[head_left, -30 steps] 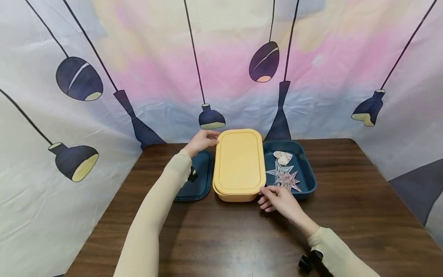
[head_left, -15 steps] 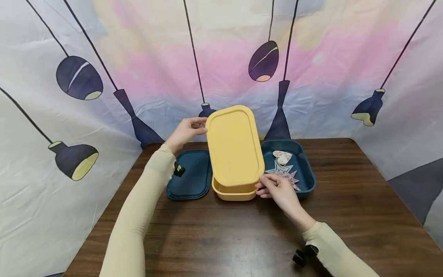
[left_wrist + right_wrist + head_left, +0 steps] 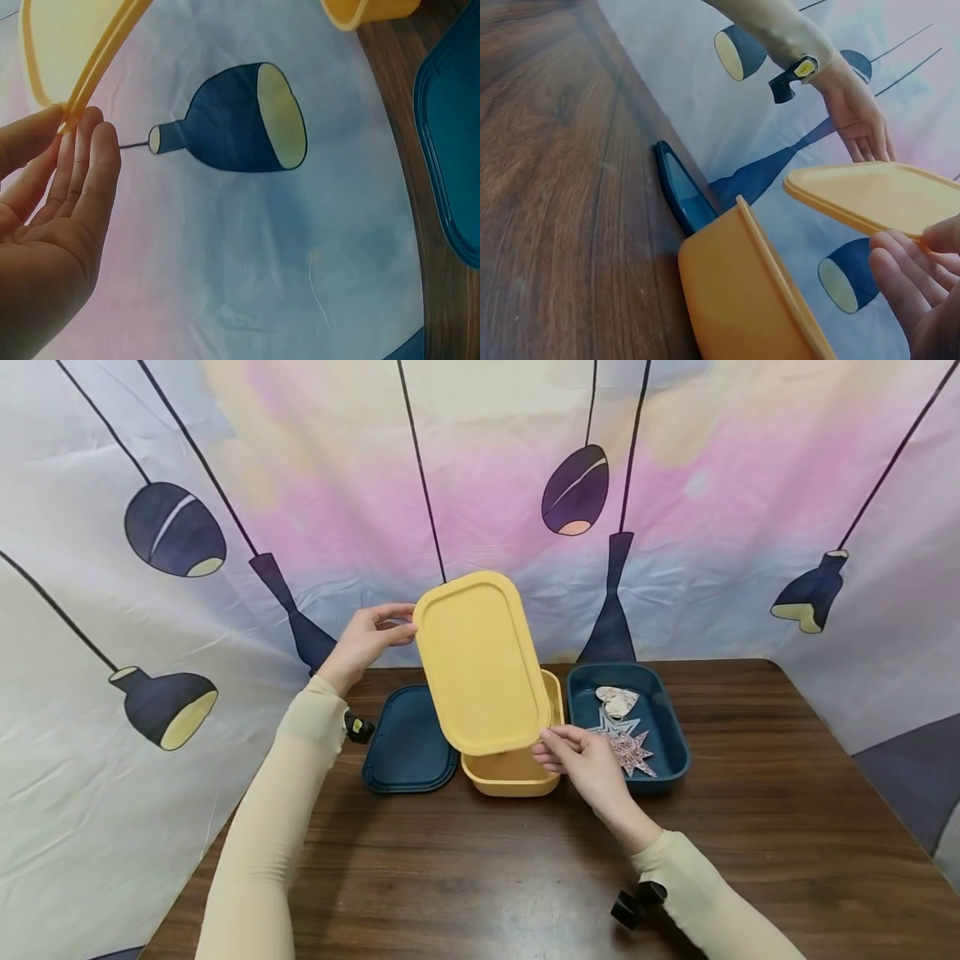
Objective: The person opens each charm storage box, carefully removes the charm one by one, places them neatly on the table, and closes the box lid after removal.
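Observation:
A yellow lid point(image 3: 483, 664) is held up in the air, tilted, by both hands. The left hand point(image 3: 367, 642) pinches its upper left corner between thumb and fingers; in the left wrist view the thumb lies on one face and the fingers point(image 3: 96, 161) on the other. At the lower right corner the right hand point(image 3: 587, 767) pinches the rim. Below the lid stands a yellow box point(image 3: 513, 786), uncovered and partly hidden by it. The right wrist view shows the lid point(image 3: 885, 196) apart from the box point(image 3: 742, 292).
Left of the yellow box a dark blue lid point(image 3: 408, 752) lies flat on the wooden table point(image 3: 465, 877). To the right, a dark blue box point(image 3: 670, 727) holds a heart piece point(image 3: 618, 700) and star pieces point(image 3: 632, 752). A printed cloth point(image 3: 337, 485) hangs behind.
The yellow lid has come up off the yellow box and moved left, both hands still gripping it. More of the box's inside shows. The blue box and blue lid stay put.

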Demonstrator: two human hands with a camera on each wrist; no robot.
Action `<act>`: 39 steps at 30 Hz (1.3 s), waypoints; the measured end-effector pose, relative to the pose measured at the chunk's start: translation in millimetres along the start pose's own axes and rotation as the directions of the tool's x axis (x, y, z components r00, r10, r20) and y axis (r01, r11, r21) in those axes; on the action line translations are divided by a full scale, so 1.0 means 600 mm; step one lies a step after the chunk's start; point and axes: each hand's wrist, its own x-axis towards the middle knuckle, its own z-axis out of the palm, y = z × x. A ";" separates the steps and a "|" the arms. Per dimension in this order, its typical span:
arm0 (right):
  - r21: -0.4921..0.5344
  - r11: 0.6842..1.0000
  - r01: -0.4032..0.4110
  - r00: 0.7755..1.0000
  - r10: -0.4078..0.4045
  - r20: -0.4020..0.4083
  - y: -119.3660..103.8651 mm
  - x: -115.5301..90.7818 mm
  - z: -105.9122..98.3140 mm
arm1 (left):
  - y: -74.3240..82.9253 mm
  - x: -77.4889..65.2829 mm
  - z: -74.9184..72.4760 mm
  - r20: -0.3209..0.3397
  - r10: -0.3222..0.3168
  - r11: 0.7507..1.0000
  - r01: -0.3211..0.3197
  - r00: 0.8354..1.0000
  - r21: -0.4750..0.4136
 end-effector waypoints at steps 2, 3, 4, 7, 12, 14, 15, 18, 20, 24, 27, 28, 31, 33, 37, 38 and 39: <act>0.010 1.000 0.009 1.000 -0.009 -0.016 -0.003 0.001 0.004 | 0.002 -0.003 -0.004 -0.012 0.012 1.000 -0.012 1.000 0.001; 0.012 1.000 0.012 1.000 -0.011 -0.025 -0.004 0.001 0.006 | 0.002 -0.005 -0.006 -0.018 0.016 1.000 -0.016 1.000 0.001; 0.014 1.000 0.015 0.999 -0.014 -0.032 -0.005 0.001 0.007 | 0.003 -0.007 -0.008 -0.024 0.022 1.000 -0.022 0.999 -0.004; 0.024 1.000 0.016 0.999 -0.014 -0.050 -0.007 0.003 0.011 | 0.005 -0.011 -0.012 -0.038 0.037 0.999 -0.038 0.999 -0.017; 0.051 0.999 0.015 0.997 -0.012 -0.070 -0.006 0.003 0.013 | 0.002 -0.014 -0.016 -0.069 0.048 0.997 -0.051 0.997 -0.056; 0.053 0.998 0.018 0.997 -0.014 -0.072 -0.004 0.003 0.014 | -0.002 -0.014 -0.017 -0.083 0.049 0.995 -0.056 0.995 -0.079; 0.053 0.998 0.019 0.997 -0.015 -0.072 -0.003 0.003 0.014 | -0.003 -0.015 -0.017 -0.088 0.049 0.994 -0.057 0.995 -0.091; 0.054 0.998 0.028 0.997 -0.024 -0.069 -0.001 0.002 0.014 | -0.005 -0.016 -0.017 -0.100 0.045 0.988 -0.059 0.994 -0.140; 0.060 0.997 0.039 0.997 -0.035 -0.070 0.001 0.001 0.014 | -0.005 -0.019 -0.017 -0.104 0.045 0.984 -0.062 0.994 -0.166; 0.066 0.995 0.069 0.995 -0.063 -0.080 0.002 -0.001 0.015 | -0.008 -0.022 -0.015 -0.126 0.057 0.976 -0.082 0.990 -0.201; 0.068 0.994 0.081 0.994 -0.075 -0.085 0.003 -0.001 0.017 | -0.011 -0.023 -0.014 -0.139 0.056 0.968 -0.088 0.989 -0.233; 0.068 0.994 0.085 0.993 -0.079 -0.084 0.004 -0.001 0.017 | -0.011 -0.024 -0.014 -0.141 0.055 0.967 -0.088 0.989 -0.241; 0.068 0.994 0.090 0.993 -0.085 -0.078 0.005 -0.002 0.017 | -0.014 -0.024 -0.015 -0.125 0.057 0.960 -0.089 0.990 -0.266; 0.061 0.994 0.093 0.993 -0.088 -0.079 0.007 -0.002 0.017 | -0.016 -0.026 -0.017 -0.106 0.059 0.959 -0.086 0.993 -0.270; 0.056 0.994 0.096 0.991 -0.090 -0.101 0.008 -0.005 0.016 | -0.019 -0.031 -0.021 -0.061 0.058 0.957 -0.073 0.996 -0.282; 0.057 0.994 0.092 0.991 -0.086 -0.104 0.009 -0.006 0.016 | -0.020 -0.034 -0.023 -0.050 0.050 0.957 -0.062 0.997 -0.284; 0.061 0.994 0.089 0.991 -0.082 -0.103 0.009 -0.007 0.016 | -0.021 -0.037 -0.025 -0.039 0.038 0.956 -0.048 0.999 -0.288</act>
